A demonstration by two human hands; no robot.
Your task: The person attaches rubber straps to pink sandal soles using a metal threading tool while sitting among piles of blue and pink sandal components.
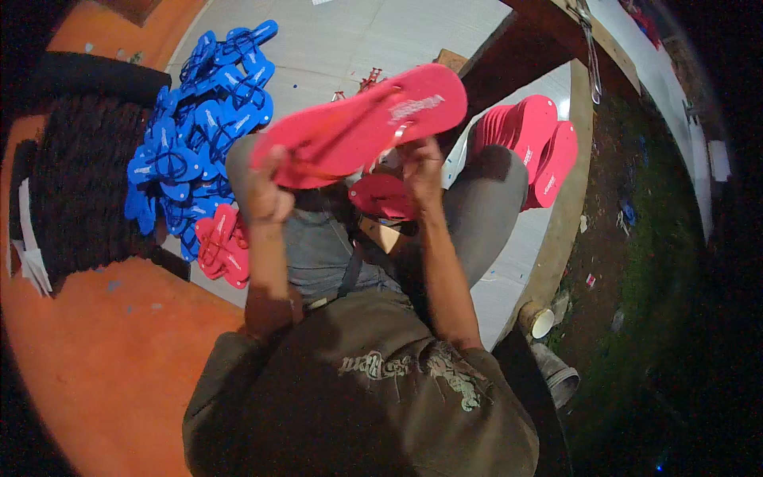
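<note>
A pink flip-flop (362, 127) with an orange-red strap is held up in front of my lap, tilted, one end raised to the right. My left hand (270, 195) is closed on its lower left end, thumb on top. Just under the sole's right part is my right hand (421, 171), its fingers closed at the edge beside a pale, shiny piece of strap; the sole hides some of the fingertips. Below, between my legs, lies another pink sole (383, 197), partly covered by my right hand and forearm.
A heap of blue flip-flops (211, 111) spreads over the pale tiles at the left, with pink flip-flops (224, 246) at its near end. Pink soles (528, 131) stand stacked right of my knee. Red straps (371, 79) lie beyond. A wooden edge (568, 199) borders dark ground.
</note>
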